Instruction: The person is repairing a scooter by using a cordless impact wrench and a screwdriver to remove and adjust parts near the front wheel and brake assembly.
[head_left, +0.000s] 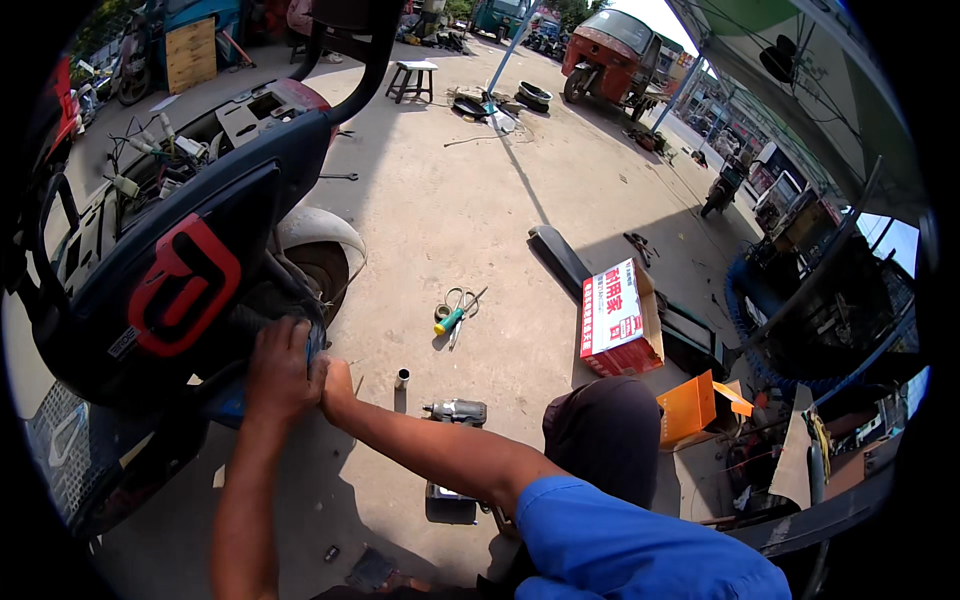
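Note:
My left hand (283, 375) is closed at the lower front of a scooter's black body panel (120, 300) with red trim, on a part I cannot make out beside a blue piece (225, 405). My right hand (335, 390) presses in just right of it, its fingers mostly hidden. A white fender over a wheel (320, 235) is above them. On the concrete beside my forearm lie a metal socket (402, 379) and a power tool (462, 412). Farther forward lie scissors (458, 302) and a yellow-green screwdriver (449, 320).
My bent knee (590, 430) is at the right, near a red-white carton (610, 330), an orange box (685, 410) and a long dark part (555, 255). Clutter, hoses and canopy poles line the right. A stool (410, 75) and a red three-wheeler (610, 60) stand behind.

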